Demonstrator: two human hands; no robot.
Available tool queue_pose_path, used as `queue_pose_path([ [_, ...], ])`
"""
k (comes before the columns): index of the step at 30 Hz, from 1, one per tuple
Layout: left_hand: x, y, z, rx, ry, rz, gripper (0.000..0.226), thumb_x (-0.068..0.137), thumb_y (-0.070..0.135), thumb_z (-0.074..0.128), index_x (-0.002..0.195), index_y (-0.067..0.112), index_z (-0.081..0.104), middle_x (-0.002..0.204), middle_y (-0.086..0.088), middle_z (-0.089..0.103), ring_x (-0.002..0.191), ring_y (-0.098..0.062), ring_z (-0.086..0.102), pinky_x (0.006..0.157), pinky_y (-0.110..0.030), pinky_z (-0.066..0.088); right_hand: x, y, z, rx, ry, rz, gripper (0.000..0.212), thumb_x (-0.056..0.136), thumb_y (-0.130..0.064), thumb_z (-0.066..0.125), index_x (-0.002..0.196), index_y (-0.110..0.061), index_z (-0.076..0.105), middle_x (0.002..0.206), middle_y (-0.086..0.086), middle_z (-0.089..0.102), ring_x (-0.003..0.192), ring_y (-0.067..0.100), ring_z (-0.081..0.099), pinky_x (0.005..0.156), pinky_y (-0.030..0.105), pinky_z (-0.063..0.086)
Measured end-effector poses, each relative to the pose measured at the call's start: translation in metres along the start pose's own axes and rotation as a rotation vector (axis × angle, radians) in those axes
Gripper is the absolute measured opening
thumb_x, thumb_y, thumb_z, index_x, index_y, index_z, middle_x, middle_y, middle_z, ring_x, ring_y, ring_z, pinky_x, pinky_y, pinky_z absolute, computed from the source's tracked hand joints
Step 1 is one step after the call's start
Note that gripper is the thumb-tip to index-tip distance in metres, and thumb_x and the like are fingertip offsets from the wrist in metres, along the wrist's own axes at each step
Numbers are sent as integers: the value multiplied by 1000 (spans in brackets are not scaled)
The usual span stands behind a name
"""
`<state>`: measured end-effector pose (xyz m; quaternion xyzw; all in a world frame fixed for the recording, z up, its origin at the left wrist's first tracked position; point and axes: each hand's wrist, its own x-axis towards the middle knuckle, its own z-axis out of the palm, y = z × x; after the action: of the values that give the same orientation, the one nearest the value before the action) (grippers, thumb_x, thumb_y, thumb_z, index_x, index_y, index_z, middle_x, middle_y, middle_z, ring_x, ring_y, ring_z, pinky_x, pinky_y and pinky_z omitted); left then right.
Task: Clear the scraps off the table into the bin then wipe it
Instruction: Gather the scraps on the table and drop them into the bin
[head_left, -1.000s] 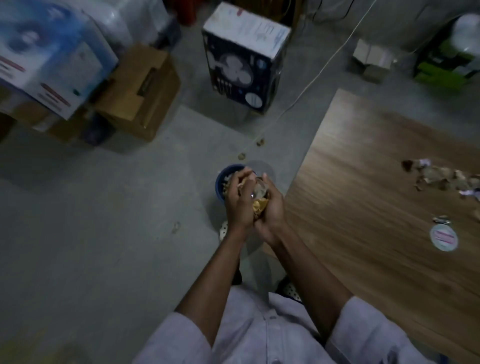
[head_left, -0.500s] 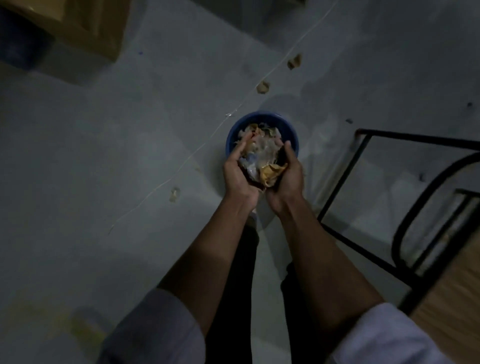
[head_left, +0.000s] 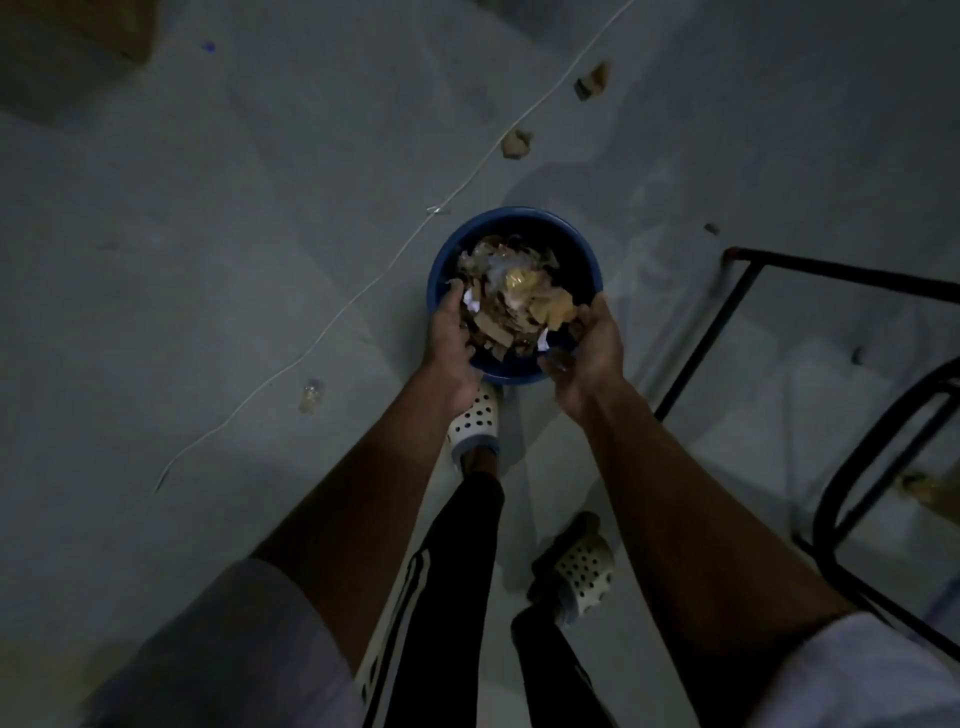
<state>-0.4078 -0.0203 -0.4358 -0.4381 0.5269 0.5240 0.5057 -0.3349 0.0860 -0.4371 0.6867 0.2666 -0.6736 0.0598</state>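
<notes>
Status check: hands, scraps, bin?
Left hand and right hand open, parted over blue bin. Scraps dropping in. Loose bits on floor beyond.

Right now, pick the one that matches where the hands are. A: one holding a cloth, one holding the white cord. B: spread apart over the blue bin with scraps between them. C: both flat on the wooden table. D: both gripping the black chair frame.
B: the left hand and right hand are open on either side of the blue bin, over the scraps.
</notes>
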Motion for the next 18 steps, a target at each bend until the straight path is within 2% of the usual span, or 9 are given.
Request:
queue_pose_path([
  [2, -3, 2, -3, -6, -20, 24, 62, 99, 60, 48, 152, 28, 43, 139, -3, 50, 128, -25, 47, 111, -43, 35, -5, -2, -4, -37, 3, -9, 34, 105, -52, 39, 108, -26, 61, 112, -2, 68, 98, 16, 62, 82, 30, 50],
  [5, -10, -3, -5, 15, -31, 40, 66, 99, 62, 46, 155, 28, 39, 154, -8, 43, 138, -30, 43, 115, -54, 28, -26, -11, -7, -77, -20, -40, 35, 108, -49, 33, 106, -30, 62, 105, -7, 68, 111, 18, 62, 84, 30, 50],
  [8, -37, -5, -5, -1, -82, 70, 67, 98, 64, 46, 154, 27, 41, 154, -11, 46, 135, -31, 48, 106, -54, 34, -58, -18, -15, -59, -2, -44, 36, 108, -49, 33, 103, -28, 63, 96, -9, 66, 101, 14, 62, 86, 31, 49],
  [11, -83, -10, 0, -1, -139, 118, 65, 100, 62, 44, 152, 24, 44, 149, -13, 52, 134, -33, 49, 106, -52, 39, -100, -25, -29, -7, 6, -68, 41, 108, -49, 32, 113, -24, 64, 98, -8, 65, 99, 14, 60, 91, 36, 47],
  [16, -175, -20, 19, -57, -306, 242, 59, 103, 57, 41, 147, 18, 51, 137, -14, 64, 124, -29, 61, 110, -52, 45, -191, -36, -49, 124, -111, -97, 48, 108, -51, 27, 107, -24, 67, 113, 0, 67, 104, 15, 61, 91, 37, 49],
  [18, -224, -27, 32, -54, -338, 314, 58, 104, 54, 41, 145, 16, 53, 135, -14, 66, 124, -29, 63, 109, -50, 46, -235, -44, -61, 166, -174, -148, 50, 108, -50, 27, 116, -20, 67, 121, 4, 66, 103, 14, 61, 96, 36, 48],
])
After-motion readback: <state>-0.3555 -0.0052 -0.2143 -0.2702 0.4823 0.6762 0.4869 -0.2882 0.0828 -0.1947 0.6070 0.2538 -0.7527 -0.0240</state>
